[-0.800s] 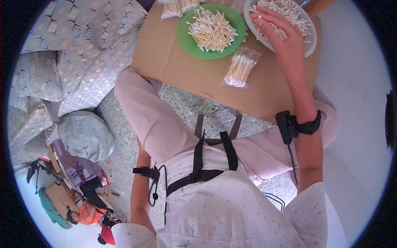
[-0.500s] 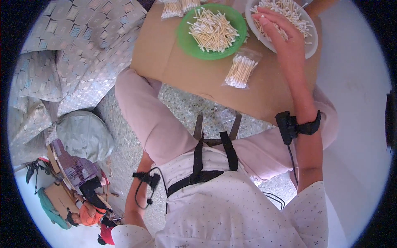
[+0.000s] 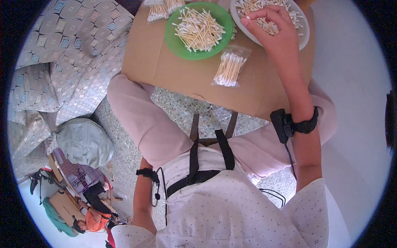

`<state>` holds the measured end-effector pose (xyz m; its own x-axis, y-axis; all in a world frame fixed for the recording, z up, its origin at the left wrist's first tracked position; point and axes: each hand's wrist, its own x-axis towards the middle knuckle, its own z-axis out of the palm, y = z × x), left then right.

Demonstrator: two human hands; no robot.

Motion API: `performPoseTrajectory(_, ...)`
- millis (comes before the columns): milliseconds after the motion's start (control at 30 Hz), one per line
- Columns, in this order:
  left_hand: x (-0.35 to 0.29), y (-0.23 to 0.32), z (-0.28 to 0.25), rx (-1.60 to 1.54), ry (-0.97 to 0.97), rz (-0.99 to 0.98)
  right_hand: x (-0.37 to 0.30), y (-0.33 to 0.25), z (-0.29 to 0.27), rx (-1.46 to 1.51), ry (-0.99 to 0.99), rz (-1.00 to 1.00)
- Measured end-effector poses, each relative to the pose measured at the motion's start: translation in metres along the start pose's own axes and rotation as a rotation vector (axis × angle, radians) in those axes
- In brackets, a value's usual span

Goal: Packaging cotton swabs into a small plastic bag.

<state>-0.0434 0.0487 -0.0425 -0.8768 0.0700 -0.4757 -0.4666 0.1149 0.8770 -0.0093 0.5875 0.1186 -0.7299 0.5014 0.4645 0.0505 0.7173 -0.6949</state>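
Note:
My right hand (image 3: 278,31) is over the near part of a white bowl (image 3: 306,31) filled with loose cotton swabs. Its thumb and index finger pinch a cotton swab (image 3: 248,17), of which only the white tip shows. To the left stands a green bowl (image 3: 170,39) heaped with wooden-stick cotton swabs (image 3: 200,29). In front of the bowls lies a clear plastic bag (image 3: 230,69) packed with swabs. My left hand does not show; its forearm hangs down beside my left thigh and the hand is hidden behind it.
The bowls rest on a brown cardboard surface (image 3: 144,53). More packed swab bags (image 3: 158,11) lie at its far left. Patterned fabric (image 3: 82,37) and a grey-green rounded bundle (image 3: 84,142) are to the left. Another person in orange (image 3: 96,220) is at the lower left.
My right hand has risen slightly from the swabs in the white bowl, with a swab tip now showing at its fingertips. The whole view has shifted a little.

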Motion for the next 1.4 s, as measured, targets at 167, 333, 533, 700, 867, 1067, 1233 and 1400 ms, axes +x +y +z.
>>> performPoseTrajectory(167, 0.02, -0.012, -0.006, 0.1, 0.018, 0.131, -0.004, -0.002, 0.004, 0.224, -0.082, 0.134)
performPoseTrajectory(333, 0.029, -0.013, -0.051, 0.199, 0.068, 0.27, -0.001, -0.014, 0.002, 0.294, -0.069, 0.267)
performPoseTrajectory(533, 0.036, 0.119, 0.048, 0.15, 0.513, 0.55, -0.004, 0.0, 0.005, 0.363, -0.035, 0.228)
performPoseTrajectory(700, -0.03, 0.203, 0.186, 0.722, -0.288, 0.576, -0.001, 0.006, 0.011, 0.297, -0.048, 0.193)
performPoseTrajectory(867, -0.048, 0.174, 0.295, 1.165, -0.33, 1.081, -0.001, 0.011, 0.012, 0.126, -0.212, 0.181)
performPoseTrajectory(1067, -0.039, 0.153, 0.33, 0.88, -0.459, 0.849, -0.006, 0.011, 0.009, 0.117, -0.254, 0.143)
performPoseTrajectory(1233, -0.033, 0.144, 0.332, 0.889, -0.43, 0.833, -0.001, 0.008, 0.005, 0.049, -0.113, 0.152)
performPoseTrajectory(1400, -0.031, 0.138, 0.329, 0.749, -0.43, 0.82, -0.001, 0.018, 0.007, 0.094, -0.132, 0.179)
